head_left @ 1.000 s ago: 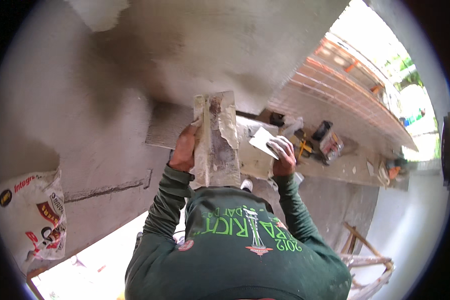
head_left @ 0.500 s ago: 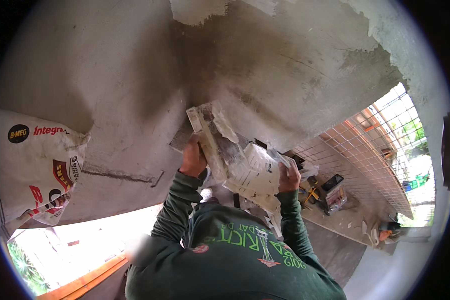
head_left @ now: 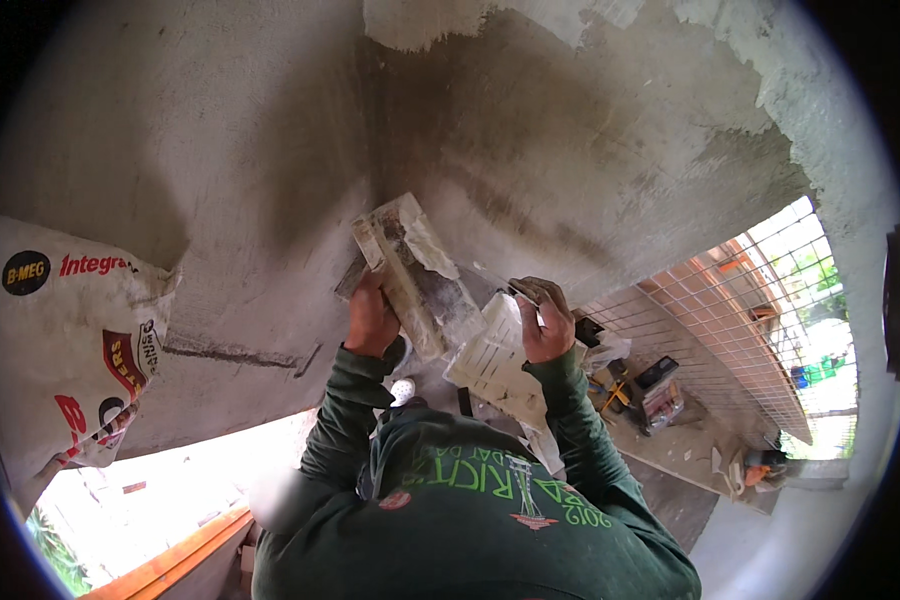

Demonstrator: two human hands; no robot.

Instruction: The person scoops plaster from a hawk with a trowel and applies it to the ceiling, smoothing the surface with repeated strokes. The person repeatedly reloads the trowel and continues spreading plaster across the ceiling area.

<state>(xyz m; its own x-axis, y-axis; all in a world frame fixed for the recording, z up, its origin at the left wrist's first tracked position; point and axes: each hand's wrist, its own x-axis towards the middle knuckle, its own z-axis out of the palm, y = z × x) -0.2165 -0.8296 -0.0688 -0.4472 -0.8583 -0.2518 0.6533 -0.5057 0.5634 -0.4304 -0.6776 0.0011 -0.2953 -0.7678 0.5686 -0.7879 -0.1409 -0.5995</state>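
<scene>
Board [head_left: 422,282] in left grip [head_left: 372,318]

Board [head_left: 425,290]: off-wht, dk grey-brown streaks; crust [head_left: 428,247] on it, cream. Flat item [head_left: 490,370] beside: cream, short dk dashes. Sweatshirt [head_left: 440,540]: dk green, lime lettering, wht tower print w/ reddish base. Sack [head_left: 90,290]: wht, red lettering, blk oval, dk-red patch. Wall [head_left: 570,130]: grey, mottled brownish, ragged paler patches. Mesh [head_left: 760,330], opp. me: grey sq. grid. Concrete ledge [head_left: 660,455]: grey; toward its wall-side edge, yellow tool [head_left: 622,392], blk box [head_left: 656,372]. Beam [head_left: 180,558]: orange.
</scene>
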